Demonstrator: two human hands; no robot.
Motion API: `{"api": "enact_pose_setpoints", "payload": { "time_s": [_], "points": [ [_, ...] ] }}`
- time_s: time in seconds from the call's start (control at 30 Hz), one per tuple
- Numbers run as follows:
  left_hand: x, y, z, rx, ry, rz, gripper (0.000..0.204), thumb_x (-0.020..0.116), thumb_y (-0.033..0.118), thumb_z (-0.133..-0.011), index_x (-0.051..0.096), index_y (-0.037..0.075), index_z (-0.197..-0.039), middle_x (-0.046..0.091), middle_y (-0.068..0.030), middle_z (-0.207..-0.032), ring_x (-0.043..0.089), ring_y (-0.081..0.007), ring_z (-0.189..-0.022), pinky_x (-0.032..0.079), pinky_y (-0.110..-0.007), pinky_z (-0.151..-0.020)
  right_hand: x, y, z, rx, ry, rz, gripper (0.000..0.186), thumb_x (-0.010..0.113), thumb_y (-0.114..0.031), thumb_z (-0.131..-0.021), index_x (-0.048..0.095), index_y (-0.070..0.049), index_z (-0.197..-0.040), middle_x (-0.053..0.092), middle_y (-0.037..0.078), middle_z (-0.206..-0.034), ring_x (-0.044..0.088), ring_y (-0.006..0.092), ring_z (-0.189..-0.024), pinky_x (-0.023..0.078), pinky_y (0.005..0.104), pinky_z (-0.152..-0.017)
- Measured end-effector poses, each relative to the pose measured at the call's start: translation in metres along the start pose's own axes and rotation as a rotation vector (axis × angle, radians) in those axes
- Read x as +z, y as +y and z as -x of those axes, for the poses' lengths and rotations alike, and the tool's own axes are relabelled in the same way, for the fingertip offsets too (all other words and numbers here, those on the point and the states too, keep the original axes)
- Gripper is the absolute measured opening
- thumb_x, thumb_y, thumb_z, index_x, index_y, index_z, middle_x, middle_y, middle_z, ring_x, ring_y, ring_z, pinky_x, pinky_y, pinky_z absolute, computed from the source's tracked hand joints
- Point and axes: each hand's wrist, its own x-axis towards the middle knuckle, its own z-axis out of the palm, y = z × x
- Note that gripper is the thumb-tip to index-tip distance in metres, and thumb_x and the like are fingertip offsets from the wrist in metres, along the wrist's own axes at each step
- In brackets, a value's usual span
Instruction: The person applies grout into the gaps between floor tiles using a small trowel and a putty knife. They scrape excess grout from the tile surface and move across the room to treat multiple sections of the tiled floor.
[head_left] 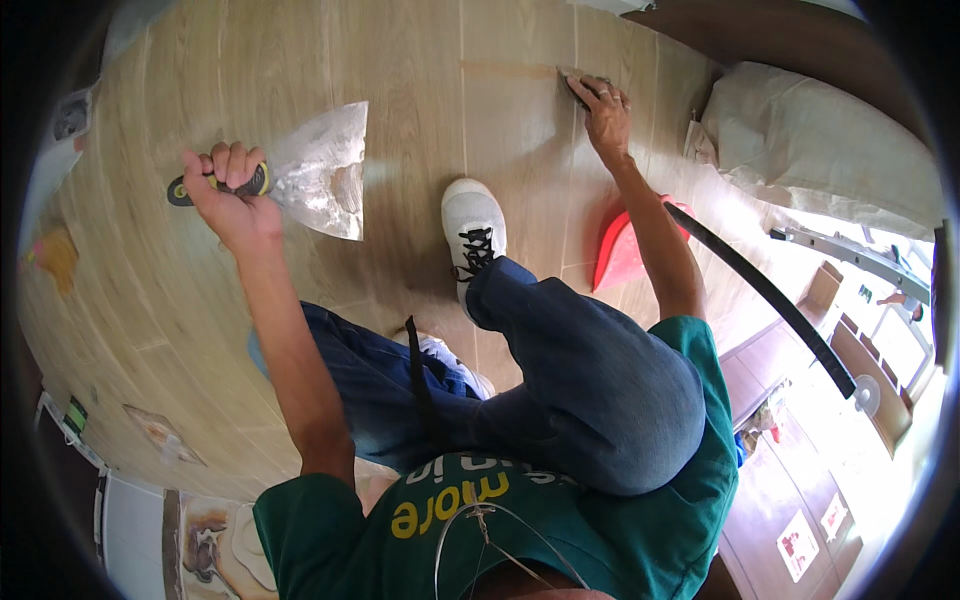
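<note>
At the upper left of the frame, I am seeing the left hand [236,195] closed around a wide scraper [322,172], its blade pointing right. The right arm [652,228] is reaching to the upper right, and the right hand [606,118] is curling over a small flat tool [566,75] at the floor [410,110].

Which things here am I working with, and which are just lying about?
In use:
- wide scraper, in your left hand
- small dark tool, in your right hand

Seemingly lying about:
- red plastic piece
- beige cover

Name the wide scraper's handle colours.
The handle is black and yellow, best seen in the head view.
</note>
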Motion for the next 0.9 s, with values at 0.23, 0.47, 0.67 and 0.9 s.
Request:
{"api": "enact_pose_setpoints", "payload": {
  "time_s": [0.23, 0.47, 0.67, 0.9],
  "points": [
    [-0.003, 0.002, -0.004, 0.018, -0.014, 0.021, 0.024, 0.059, 0.024, -0.094, 0.046, 0.013, -0.076, 0.038, 0.0021, -0.065, 0.034, -0.0091, -0.057, 0.031, -0.025, -0.057, -0.017, 0.015, -0.009, -0.043, -0.068, -0.025, 0.055, 0.052, 0.000, -0.084, 0.060, -0.031, -0.128, 0.064, 0.000, -0.119, 0.059, 0.0238, -0.108, 0.039, 0.0429, -0.100],
    [-0.002, 0.003, -0.002, -0.016, -0.014, 0.040, 0.024, 0.059, 0.023, -0.094, 0.046, 0.013, -0.076, 0.037, 0.0019, -0.066, 0.033, -0.0091, -0.057, 0.031, -0.025, -0.056, -0.008, 0.004, -0.003, -0.028, -0.075, -0.025, 0.056, 0.049, 0.001, -0.084, 0.059, -0.030, -0.129, 0.063, 0.000, -0.120, 0.058, 0.0249, -0.109, 0.041, 0.0437, -0.097],
    [-0.002, 0.003, 0.000, 0.012, -0.005, 0.027, 0.024, 0.060, 0.024, -0.093, 0.046, 0.013, -0.076, 0.037, 0.0024, -0.065, 0.034, -0.0085, -0.057, 0.031, -0.024, -0.057, -0.014, 0.018, -0.009, -0.011, -0.072, -0.046, 0.050, 0.051, -0.003, -0.085, 0.061, -0.028, -0.126, 0.062, 0.000, -0.120, 0.056, 0.0237, -0.113, 0.040, 0.0449, -0.100],
    [-0.009, 0.006, -0.001, -0.007, -0.031, 0.072, 0.024, 0.060, 0.024, -0.093, 0.047, 0.013, -0.077, 0.038, 0.0023, -0.064, 0.034, -0.0088, -0.057, 0.031, -0.024, -0.056, -0.013, 0.017, 0.003, -0.083, -0.070, -0.014, 0.055, 0.051, 0.002, -0.082, 0.061, -0.028, -0.127, 0.064, 0.001, -0.119, 0.058, 0.0248, -0.110, 0.039, 0.0435, -0.100]
  ]
}}
